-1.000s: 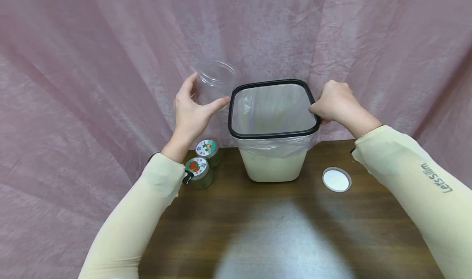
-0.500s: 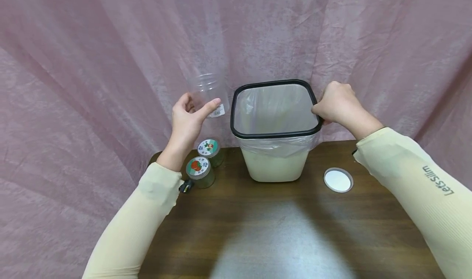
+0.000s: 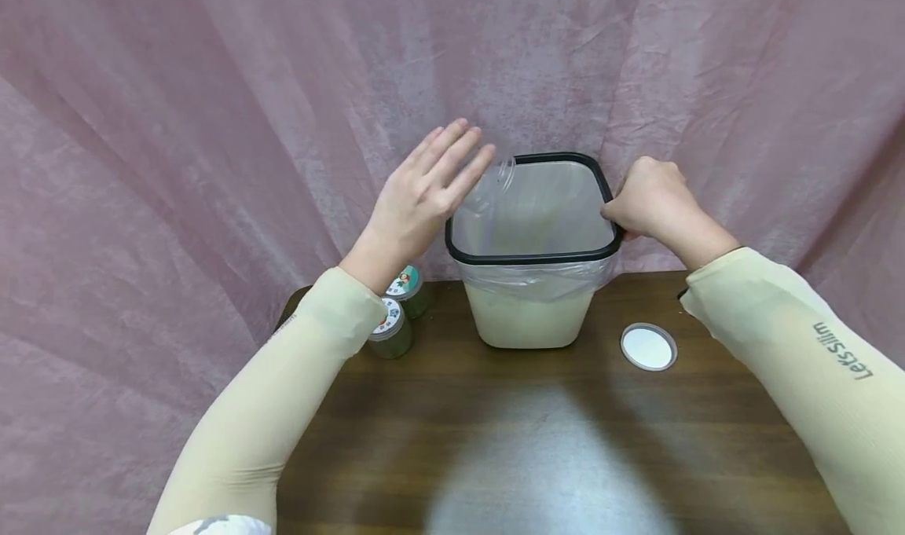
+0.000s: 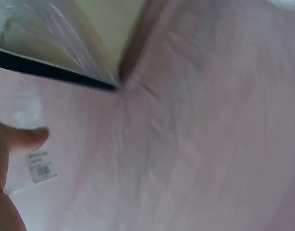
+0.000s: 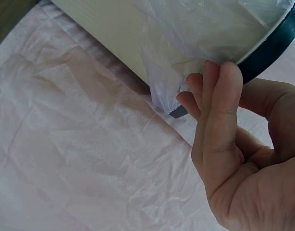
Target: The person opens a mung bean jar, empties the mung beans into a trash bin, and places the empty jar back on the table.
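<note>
Our left hand (image 3: 424, 193) is up at the bin's left side, back of the hand to the head camera, fingers nearly straight and slightly spread. It holds a clear jar (image 3: 488, 193); the grasp is mostly hidden behind the fingers, so we can't tell how tight. In the left wrist view we get the thumb (image 4: 30, 139) lying against the jar, close to a barcode label (image 4: 42, 168). The jar is off the table, tilted, mouth facing right over the bin's rear left corner; whether it touches the rim, we can't tell.

Our right hand (image 3: 650, 201) grips the bin (image 3: 529, 315) by its black rim (image 3: 533, 259), right side: fingers curled beneath, thumb opposite, little gap. The bin is cream, upright, with a clear liner bag (image 3: 537, 280) folded out below the rim.

Other stuff: we see two jars with greenish contents, a front jar (image 3: 392, 338) and a rear jar (image 3: 417, 303), printed lids on, left of the bin, both partly covered by our left arm. A round white lid (image 3: 648, 347) with a grey edge lies flat right of the bin. Brown wood table (image 3: 523, 441), pink curtain (image 3: 212, 87) behind. Pale yellow sleeves on both arms, lettering (image 3: 841, 350) on the right one.
</note>
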Tool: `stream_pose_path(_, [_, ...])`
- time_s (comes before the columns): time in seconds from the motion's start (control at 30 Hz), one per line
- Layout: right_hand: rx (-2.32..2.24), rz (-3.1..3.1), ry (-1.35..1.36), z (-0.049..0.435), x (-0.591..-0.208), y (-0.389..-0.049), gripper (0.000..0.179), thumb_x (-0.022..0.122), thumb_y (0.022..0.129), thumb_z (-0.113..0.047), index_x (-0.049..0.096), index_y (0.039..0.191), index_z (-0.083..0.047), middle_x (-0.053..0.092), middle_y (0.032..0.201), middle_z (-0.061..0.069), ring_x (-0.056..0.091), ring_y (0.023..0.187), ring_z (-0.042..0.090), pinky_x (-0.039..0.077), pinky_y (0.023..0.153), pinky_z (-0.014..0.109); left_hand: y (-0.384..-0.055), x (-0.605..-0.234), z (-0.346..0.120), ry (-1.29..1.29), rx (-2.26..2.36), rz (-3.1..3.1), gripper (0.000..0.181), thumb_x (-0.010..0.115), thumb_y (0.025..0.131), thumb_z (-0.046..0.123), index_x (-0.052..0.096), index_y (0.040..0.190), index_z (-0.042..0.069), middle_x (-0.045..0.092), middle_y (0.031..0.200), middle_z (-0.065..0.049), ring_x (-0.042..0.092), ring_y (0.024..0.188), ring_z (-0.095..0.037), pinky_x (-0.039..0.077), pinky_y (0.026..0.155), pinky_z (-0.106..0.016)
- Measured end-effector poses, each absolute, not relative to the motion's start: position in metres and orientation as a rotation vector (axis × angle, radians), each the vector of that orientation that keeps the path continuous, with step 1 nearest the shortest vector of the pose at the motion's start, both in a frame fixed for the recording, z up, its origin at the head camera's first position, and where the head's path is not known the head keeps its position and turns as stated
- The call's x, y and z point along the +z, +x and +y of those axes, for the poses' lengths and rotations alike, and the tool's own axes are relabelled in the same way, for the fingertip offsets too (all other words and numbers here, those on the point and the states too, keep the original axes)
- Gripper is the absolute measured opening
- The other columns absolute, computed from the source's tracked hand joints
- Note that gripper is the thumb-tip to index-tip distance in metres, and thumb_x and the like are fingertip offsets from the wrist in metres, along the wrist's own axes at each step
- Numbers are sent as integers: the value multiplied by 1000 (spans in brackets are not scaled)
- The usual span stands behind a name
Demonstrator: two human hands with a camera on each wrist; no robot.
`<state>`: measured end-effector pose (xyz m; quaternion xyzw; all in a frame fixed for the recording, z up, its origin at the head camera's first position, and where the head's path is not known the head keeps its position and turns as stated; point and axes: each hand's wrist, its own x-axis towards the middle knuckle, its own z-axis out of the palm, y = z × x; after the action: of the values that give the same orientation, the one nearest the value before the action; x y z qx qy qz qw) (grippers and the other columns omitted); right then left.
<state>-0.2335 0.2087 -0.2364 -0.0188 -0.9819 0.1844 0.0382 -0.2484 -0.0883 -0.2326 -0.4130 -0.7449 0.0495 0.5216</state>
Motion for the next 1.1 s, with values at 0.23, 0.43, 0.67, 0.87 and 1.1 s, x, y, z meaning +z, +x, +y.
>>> stream_pose_path(0.23, [550, -2997, -35, 206, -238, -234, 22, 61, 69, -22, 68, 57, -6, 65, 62, 13, 57, 86, 46, 49, 72, 48, -252, -237, -90, -993, 133, -1697, 39, 43, 93, -7, 56, 128, 6, 56, 129, -16, 47, 128, -30, 36, 111, -35])
stream_pose_path(0.43, [546, -2996, -47, 207, -236, -233, 22, 60, 69, -22, 68, 56, -6, 64, 56, 10, 58, 86, 45, 50, 70, 48, -247, -248, -102, -785, -147, -1920, 65, 74, 77, 21, 47, 134, 6, 55, 131, -14, 46, 127, -29, 30, 114, -37])
stream_pose_path(0.67, [577, -2983, -32, 205, -237, -234, 21, 61, 68, -23, 69, 57, -7, 65, 61, 13, 59, 83, 45, 50, 66, 48, -223, -293, -125, -8, -1101, -2122, 88, 76, 61, 62, 48, 131, 16, 56, 122, -1, 47, 108, -17, 41, 92, -33])
stream_pose_path(0.87, [624, -3001, -36, 209, -236, -232, 22, 61, 70, -23, 73, 62, -6, 64, 50, 4, 62, 80, 41, 51, 68, 46, -208, -358, -136, 406, -1396, -2224, 93, 78, 56, 64, 46, 131, 19, 55, 122, -3, 51, 108, -20, 45, 90, -38])
stream_pose_path(1.1, [644, -3028, -46, 216, -231, -227, 23, 61, 72, -23, 74, 66, -5, 64, 48, 2, 62, 82, 42, 50, 74, 46, -208, -419, -113, 337, -1374, -2319, 77, 85, 58, 40, 53, 123, 13, 60, 113, -1, 56, 105, -20, 49, 89, -38])
